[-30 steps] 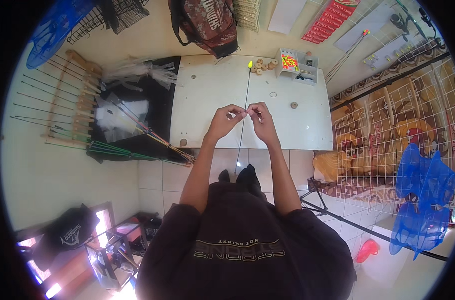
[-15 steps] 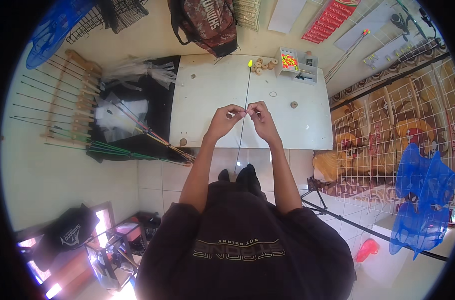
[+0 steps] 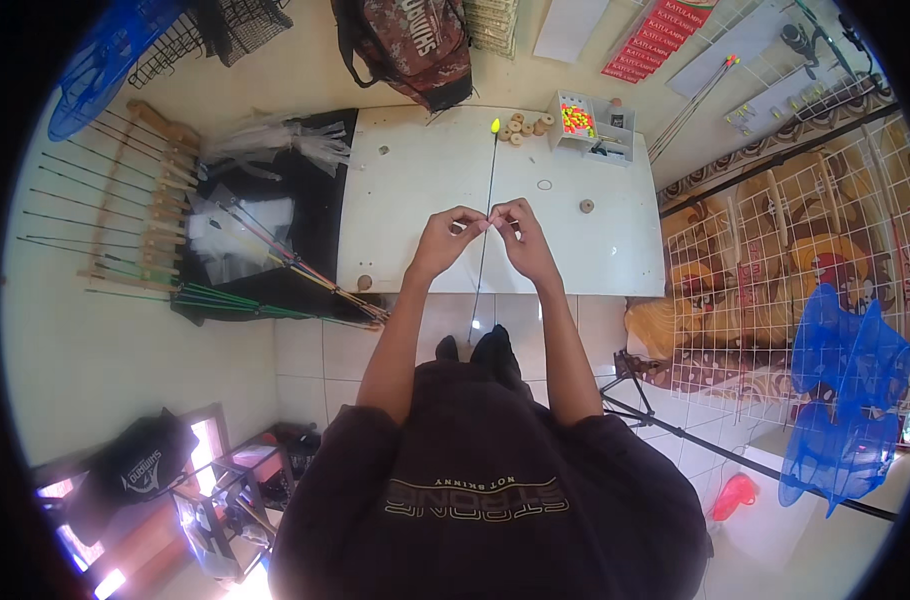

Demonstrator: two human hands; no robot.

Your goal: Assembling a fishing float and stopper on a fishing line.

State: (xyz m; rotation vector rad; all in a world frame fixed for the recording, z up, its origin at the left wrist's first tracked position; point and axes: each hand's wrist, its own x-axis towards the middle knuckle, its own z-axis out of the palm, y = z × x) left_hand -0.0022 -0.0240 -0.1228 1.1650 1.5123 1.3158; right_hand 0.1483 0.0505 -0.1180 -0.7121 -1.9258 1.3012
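Observation:
A thin dark rod [image 3: 492,170] with a bright yellow bulb at its far end runs over the white table [image 3: 395,190] toward me and past the near edge. My left hand [image 3: 443,242] is closed in a pinch on the rod near its middle. Right beside it, my right hand [image 3: 523,245] pinches at the same spot, thumb and fingertips together. The fingertips of both hands almost touch. Anything small between them is too fine to make out.
Several cork-coloured rings [image 3: 520,128] lie near the rod's tip. A white divided box [image 3: 590,128] with bright beads stands at the far right. A lone ring [image 3: 587,206], a small loop [image 3: 544,185] and bundled rods [image 3: 315,275] flank my hands. A black tripod [image 3: 637,392] stands at right.
Both hands stay pinched at the rod with hardly any movement. The whole view has shifted very slightly.

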